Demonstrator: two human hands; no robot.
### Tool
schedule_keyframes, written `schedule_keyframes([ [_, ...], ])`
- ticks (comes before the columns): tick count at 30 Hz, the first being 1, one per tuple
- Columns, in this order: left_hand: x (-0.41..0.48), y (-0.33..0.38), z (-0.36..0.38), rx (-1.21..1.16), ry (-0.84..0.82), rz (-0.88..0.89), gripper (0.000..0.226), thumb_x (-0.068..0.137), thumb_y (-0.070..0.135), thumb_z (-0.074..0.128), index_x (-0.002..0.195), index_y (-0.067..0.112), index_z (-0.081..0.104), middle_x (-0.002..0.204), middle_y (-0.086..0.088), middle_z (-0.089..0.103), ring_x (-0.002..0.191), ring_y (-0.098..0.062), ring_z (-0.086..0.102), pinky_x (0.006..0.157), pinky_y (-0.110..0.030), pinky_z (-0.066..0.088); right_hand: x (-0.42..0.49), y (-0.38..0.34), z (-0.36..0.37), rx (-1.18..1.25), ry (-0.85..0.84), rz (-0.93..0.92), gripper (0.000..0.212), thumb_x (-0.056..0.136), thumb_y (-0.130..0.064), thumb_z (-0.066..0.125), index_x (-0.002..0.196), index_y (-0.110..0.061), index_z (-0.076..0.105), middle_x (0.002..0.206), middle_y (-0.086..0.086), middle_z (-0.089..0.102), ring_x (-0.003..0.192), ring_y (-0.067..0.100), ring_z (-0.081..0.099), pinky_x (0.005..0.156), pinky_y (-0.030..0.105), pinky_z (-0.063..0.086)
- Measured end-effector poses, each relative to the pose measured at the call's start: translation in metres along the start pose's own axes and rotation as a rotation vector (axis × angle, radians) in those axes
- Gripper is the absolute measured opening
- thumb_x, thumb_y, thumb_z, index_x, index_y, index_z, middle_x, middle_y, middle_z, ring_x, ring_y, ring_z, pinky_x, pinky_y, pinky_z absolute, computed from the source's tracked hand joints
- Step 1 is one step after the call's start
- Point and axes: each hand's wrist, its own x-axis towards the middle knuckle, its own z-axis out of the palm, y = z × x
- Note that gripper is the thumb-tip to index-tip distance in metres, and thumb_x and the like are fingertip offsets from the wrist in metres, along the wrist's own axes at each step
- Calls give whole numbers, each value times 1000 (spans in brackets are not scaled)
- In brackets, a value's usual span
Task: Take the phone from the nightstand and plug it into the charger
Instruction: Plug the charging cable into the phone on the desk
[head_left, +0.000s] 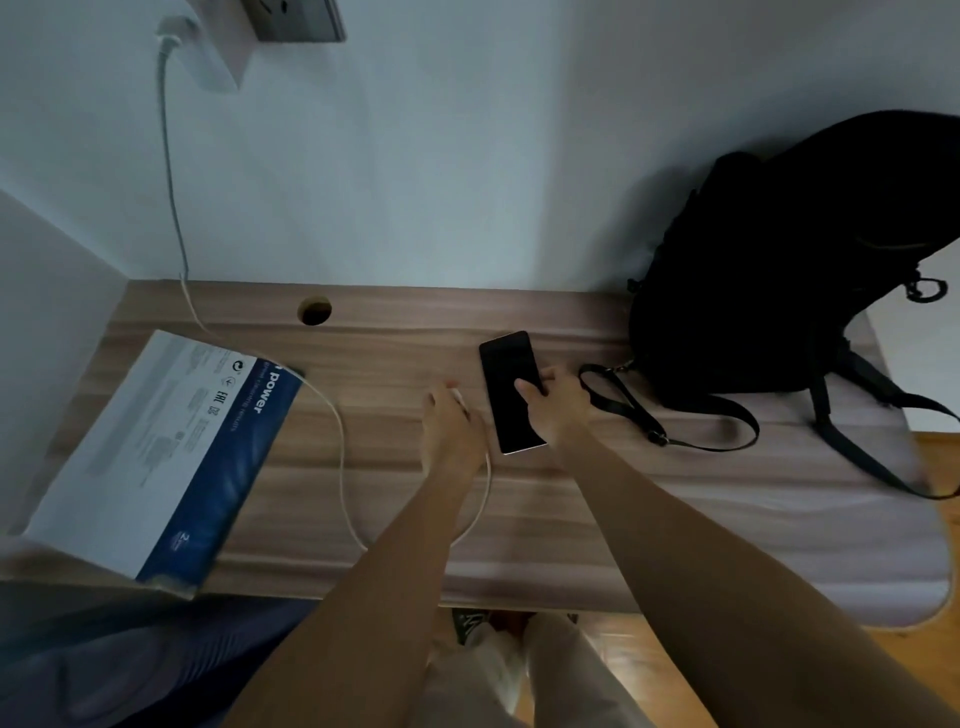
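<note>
A black phone lies screen up near the middle of the wooden nightstand top. My right hand grips its right edge, thumb on the dark screen. Just left of the phone, my left hand is closed on the plug end of a white charging cable. The cable loops across the wood and climbs the wall to a white charger plugged in beside a grey wall socket.
A white and blue box lies on the left part of the top. A black backpack leans on the wall at right, its straps trailing over the wood. A round cable hole sits near the back edge.
</note>
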Motion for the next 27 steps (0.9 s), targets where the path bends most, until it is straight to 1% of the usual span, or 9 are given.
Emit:
schedule_keyframes([
  [3,8,0,-5,9,6,-39,34,101,13,59,133,11,48,132,-17,60,115,-41,65,92,-48,53,1,-1,5,-40,60,-6,28,95,-34,73,107,-9,64,89,2,66,91,28,71,70,32,47],
  [6,12,-1,-7,12,-11,-47,32,100,14,59,131,11,52,130,-17,62,114,-40,66,96,-49,55,-1,-1,9,-97,98,-28,29,95,-36,74,97,-11,59,83,1,63,95,32,71,71,34,46],
  [10,9,-7,-8,-11,-15,-42,28,99,12,61,127,10,56,128,-15,60,109,-38,67,97,-53,57,-5,1,15,-180,132,-74,38,97,-36,70,109,-1,62,116,17,65,110,34,63,84,34,43],
  [13,4,-13,-9,-12,6,-33,24,98,11,64,121,15,59,123,-9,64,104,-32,69,91,-50,60,-9,2,16,-218,137,-95,37,99,-36,68,111,-1,61,124,17,60,114,31,59,84,28,36],
  [16,0,-18,-10,-42,22,-39,25,96,12,66,117,24,60,110,4,74,98,-21,71,82,-39,59,-14,-1,13,-221,132,-111,39,100,-35,65,120,-1,58,131,19,56,118,35,59,94,34,44],
  [19,-2,-22,-11,-180,-2,-55,27,95,10,69,117,22,58,103,1,77,92,-24,74,81,-41,62,-22,-3,13,-308,126,-114,55,97,-44,66,131,-3,52,138,20,52,127,38,55,111,46,45],
  [21,-4,-23,-12,-305,-15,-86,27,95,8,72,116,18,58,95,-1,76,87,-28,76,75,-39,64,-27,-3,14,-359,122,-100,68,92,-52,69,135,-4,48,140,20,51,131,38,53,113,48,44],
  [23,-6,-24,-13,-355,-45,-100,23,95,9,74,113,15,60,88,1,71,87,-29,76,79,-42,65,-32,-3,13,-392,116,-73,80,88,-59,70,139,-4,44,146,20,49,137,38,49,115,49,42],
  [27,-13,-27,-16,-472,-173,-92,15,96,6,73,108,8,63,97,-13,74,99,-40,75,87,-50,65,-36,-3,15,-487,92,-34,104,79,-69,74,149,-3,36,154,20,43,146,40,41,120,50,36],
])
